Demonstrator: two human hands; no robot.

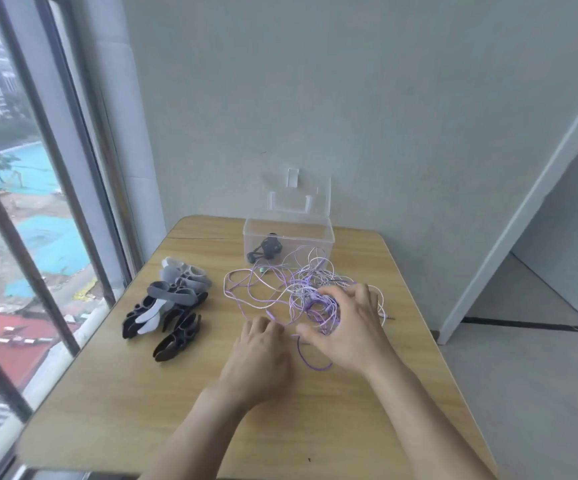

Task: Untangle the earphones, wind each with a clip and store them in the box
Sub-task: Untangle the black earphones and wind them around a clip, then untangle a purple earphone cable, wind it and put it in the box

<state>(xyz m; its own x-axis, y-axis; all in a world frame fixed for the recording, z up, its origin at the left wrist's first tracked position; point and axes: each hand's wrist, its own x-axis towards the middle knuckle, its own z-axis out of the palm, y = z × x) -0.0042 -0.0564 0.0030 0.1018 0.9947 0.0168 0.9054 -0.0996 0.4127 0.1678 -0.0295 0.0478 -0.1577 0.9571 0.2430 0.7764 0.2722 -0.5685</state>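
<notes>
A loose tangle of purple and white earphones [301, 289] lies on the table [142, 393], toward its far right side, just in front of the clear box [289, 237], which stands open at the far edge with one dark wound set [268, 251] already inside. The pile of clips [169, 303], black, grey and white, sits near the left edge, well apart from the cords.

The right hand [346, 327] rests on the dense middle of the knot, fingers curled into the strands and thumb pointing left, pinching cord. The left hand [259, 358] lies beside it at the near side of the tangle; its fingertips reach the near strands, but whether they pinch a cord I cannot tell.

The cords look thin, light and limp, so they will likely slide and snag on each other rather than hold any shape. Pulling hard would probably tighten the knot. A free end, a plug or an earbud, seems the better place to take hold, feeding it back through the loops.
</notes>
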